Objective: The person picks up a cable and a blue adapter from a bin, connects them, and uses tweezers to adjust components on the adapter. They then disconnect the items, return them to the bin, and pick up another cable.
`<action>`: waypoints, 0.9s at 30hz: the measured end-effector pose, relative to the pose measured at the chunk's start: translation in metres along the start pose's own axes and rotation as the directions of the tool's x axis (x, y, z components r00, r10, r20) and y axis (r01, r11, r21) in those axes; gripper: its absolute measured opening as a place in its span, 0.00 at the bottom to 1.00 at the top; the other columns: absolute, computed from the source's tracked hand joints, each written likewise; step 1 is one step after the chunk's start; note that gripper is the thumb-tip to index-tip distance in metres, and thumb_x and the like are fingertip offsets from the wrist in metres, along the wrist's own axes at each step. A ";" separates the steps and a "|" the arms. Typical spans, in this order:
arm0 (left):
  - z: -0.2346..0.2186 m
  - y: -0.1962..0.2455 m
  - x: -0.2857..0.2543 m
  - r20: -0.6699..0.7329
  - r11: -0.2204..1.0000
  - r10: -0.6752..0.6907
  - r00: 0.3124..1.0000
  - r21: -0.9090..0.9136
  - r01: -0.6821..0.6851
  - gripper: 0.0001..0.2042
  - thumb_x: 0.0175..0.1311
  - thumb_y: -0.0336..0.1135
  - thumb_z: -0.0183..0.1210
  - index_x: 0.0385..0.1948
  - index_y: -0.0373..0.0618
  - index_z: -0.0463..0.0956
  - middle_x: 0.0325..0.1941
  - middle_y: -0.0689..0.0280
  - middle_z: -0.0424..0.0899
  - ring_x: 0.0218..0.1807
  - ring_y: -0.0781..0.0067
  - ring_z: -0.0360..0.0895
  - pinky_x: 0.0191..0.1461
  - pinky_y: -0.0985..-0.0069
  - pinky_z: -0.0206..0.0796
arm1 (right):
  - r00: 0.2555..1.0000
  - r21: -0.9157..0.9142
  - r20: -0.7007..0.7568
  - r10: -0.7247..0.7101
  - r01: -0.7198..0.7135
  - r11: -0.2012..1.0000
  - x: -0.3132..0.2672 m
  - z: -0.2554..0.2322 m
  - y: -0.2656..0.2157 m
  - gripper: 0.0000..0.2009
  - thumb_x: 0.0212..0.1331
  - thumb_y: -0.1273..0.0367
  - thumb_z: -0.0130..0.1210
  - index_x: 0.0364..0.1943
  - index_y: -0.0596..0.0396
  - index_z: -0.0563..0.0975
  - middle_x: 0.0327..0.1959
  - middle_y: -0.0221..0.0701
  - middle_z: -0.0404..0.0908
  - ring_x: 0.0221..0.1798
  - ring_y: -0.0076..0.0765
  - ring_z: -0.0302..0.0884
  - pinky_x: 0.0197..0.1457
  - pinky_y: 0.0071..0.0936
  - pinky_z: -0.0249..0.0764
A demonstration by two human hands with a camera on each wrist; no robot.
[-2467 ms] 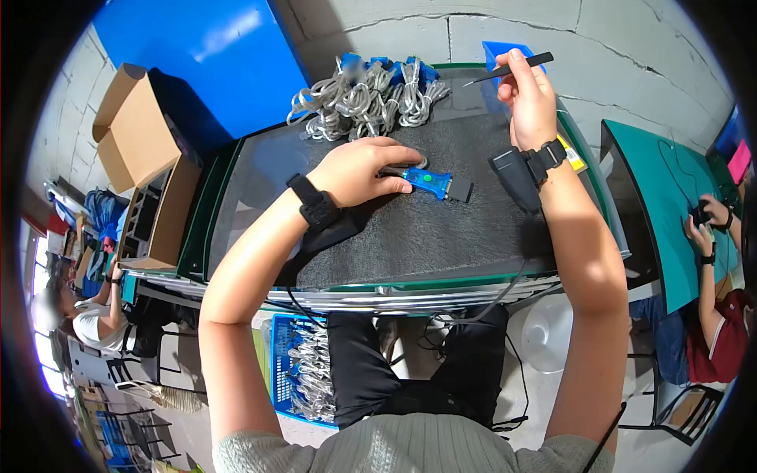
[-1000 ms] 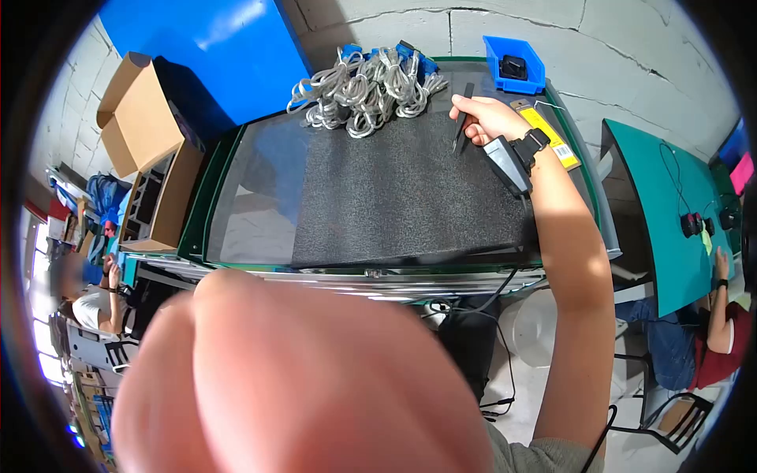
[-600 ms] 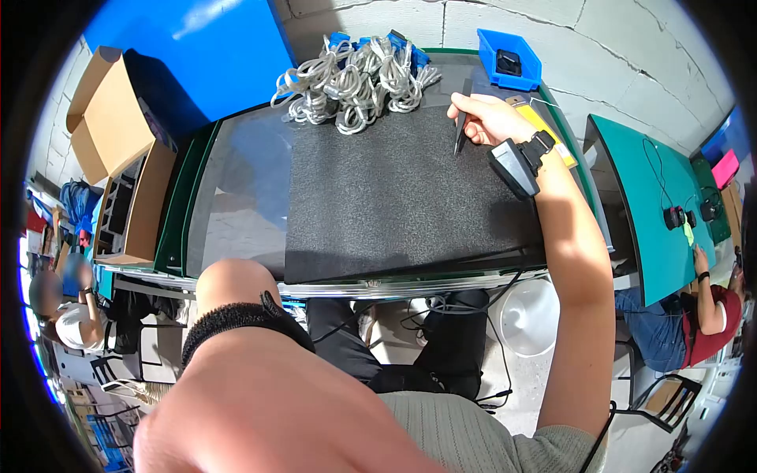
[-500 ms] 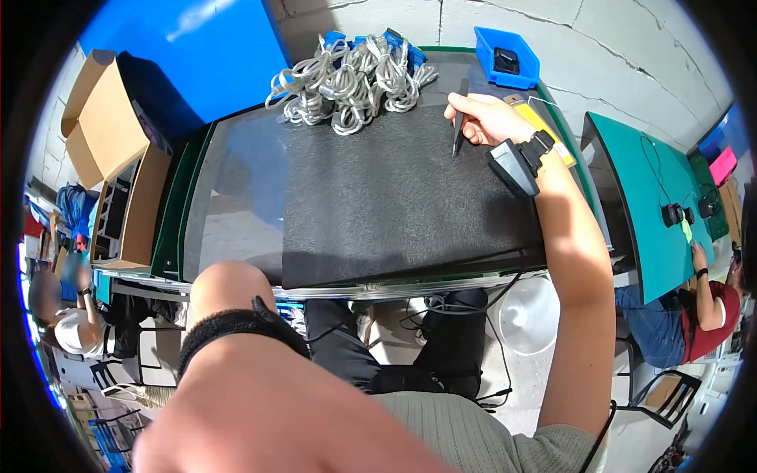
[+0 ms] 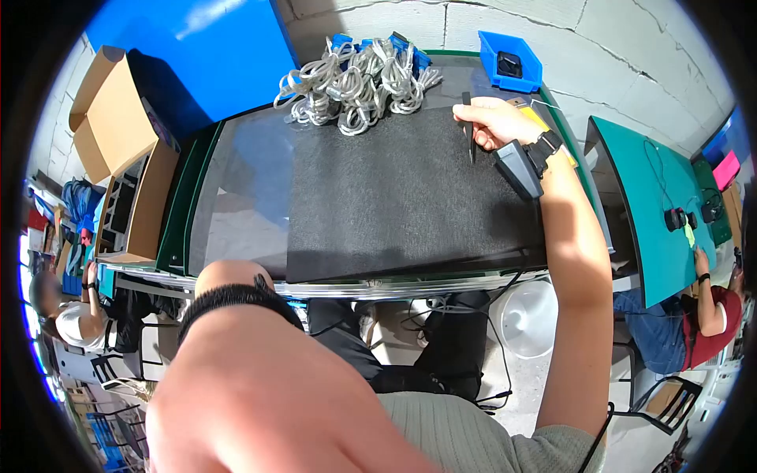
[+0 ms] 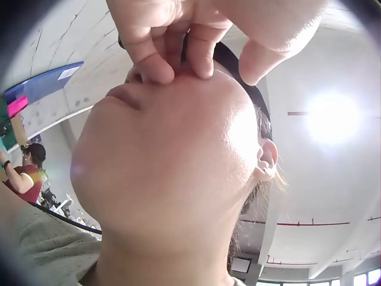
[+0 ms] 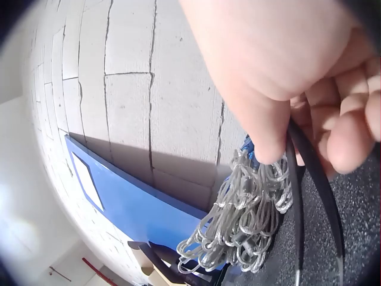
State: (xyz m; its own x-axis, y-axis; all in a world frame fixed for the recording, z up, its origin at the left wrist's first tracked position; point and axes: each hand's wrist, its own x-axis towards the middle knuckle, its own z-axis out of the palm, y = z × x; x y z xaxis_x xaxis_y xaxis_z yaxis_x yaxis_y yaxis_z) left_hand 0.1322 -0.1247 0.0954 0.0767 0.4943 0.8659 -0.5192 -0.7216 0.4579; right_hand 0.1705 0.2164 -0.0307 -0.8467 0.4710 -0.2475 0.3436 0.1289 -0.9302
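Observation:
My right hand [image 5: 497, 122] pinches a pair of black tweezers [image 5: 471, 142] between thumb and fingers, tips pointing down over the dark mat [image 5: 394, 205]. In the right wrist view both tweezer arms [image 7: 326, 196] stand slightly apart with nothing between them. My left hand [image 5: 268, 394] is raised close to the head camera, large and blurred. The left wrist view shows its loosely bent fingers [image 6: 202, 50] touching the face near the nose and cheek; it holds nothing that shows. Bundles of grey cable [image 5: 359, 87] with blue connectors lie at the mat's far edge.
A blue bin [image 5: 512, 83] with a black item stands at the back right, a yellow packet [image 5: 540, 120] partly behind my right hand. An open cardboard box [image 5: 118, 142] sits left, below a blue panel [image 5: 189, 47]. People work at both sides.
My left hand has left the blue connector on the mat and gone up to the face; the connector no longer shows there. My right hand has lowered the tweezers toward the mat.

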 end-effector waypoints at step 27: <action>-0.005 0.033 -0.917 -0.640 -0.559 0.159 -0.752 -0.686 0.466 0.16 0.50 0.43 0.60 0.39 0.47 0.82 0.43 0.55 0.84 0.51 0.58 0.80 0.55 0.63 0.70 | 0.996 -0.505 -0.084 -0.021 -0.025 0.863 0.031 -0.015 0.014 0.11 0.64 0.55 0.53 0.30 0.42 0.70 0.13 0.13 0.58 0.09 0.10 0.50 0.11 0.14 0.43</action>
State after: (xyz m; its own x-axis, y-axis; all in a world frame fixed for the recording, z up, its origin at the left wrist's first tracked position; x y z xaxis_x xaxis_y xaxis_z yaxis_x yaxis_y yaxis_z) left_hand 0.0405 -0.5995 -0.6849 -0.6847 -0.1760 -0.7073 -0.2577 0.9662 0.0091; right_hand 0.1555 0.2458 -0.0477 -0.8164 0.5402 -0.2042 0.5225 0.5403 -0.6596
